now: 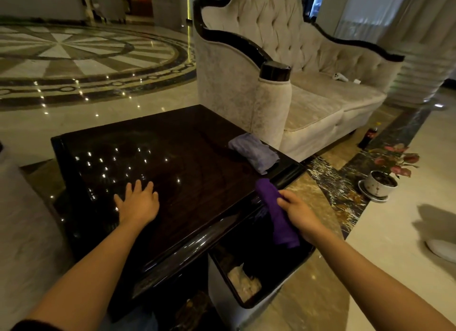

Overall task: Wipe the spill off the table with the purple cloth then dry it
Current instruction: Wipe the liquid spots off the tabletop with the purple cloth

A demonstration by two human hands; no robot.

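A dark glossy wooden table (187,162) fills the middle of the view. My left hand (137,202) lies flat on its near part, fingers spread, holding nothing. My right hand (296,211) grips a deep purple cloth (276,212) at the table's right corner; the cloth hangs down past the edge over a bin. A pale lilac cloth (254,153) lies crumpled on the table's far right corner. The surface reflects ceiling lights, and faint smeared arcs show on it; I cannot make out a distinct spill.
A white bin (246,298) with a dark rim stands open below the table's right edge. A cream tufted sofa (308,91) sits behind the table. A potted plant (385,175) and a dark bottle (369,137) stand on the floor at right.
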